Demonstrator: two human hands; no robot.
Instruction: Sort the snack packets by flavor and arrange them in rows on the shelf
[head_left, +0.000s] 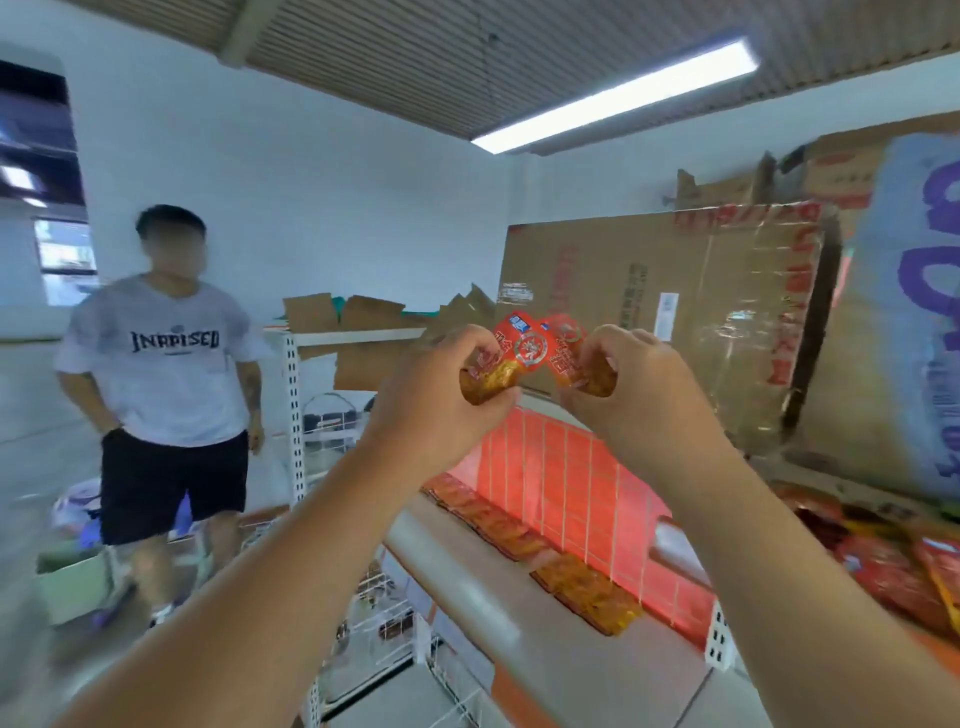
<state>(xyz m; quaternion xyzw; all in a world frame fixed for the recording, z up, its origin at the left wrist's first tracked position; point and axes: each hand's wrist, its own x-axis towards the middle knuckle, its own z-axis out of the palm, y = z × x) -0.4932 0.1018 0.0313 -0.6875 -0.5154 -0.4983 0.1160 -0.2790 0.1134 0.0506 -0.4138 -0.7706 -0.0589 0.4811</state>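
Plainly, pinched the first snack packet (493, 361) in the left grip (441, 379) and the second snack packet (571, 348) in the right grip (628, 379), each grip curled round a packet's lower end, with the upper ends meeting or overlapping in between. Held both in the air, above the shelf (493, 623) and well clear of it. Looked like the checking step: comparing two prints before filing either one. Could not read the flavour through the blur, though both showed the same orange-red. Seemed wise to turn the printed faces flat toward the eye without crumpling the foil, and to settle the match before lowering anything. Below, saw a row of orange packets (519, 535) lapped edge over edge along the foot of the red-backed wire divider (561, 467). Judged it best to add a match at the near end of that row, same way up, lapped likewise, one grip at a time. Further out, saw unsorted packets (883, 566) heaped at the right beneath the cardboard boxes (649, 291), and another person (166, 374) standing well off to the left.
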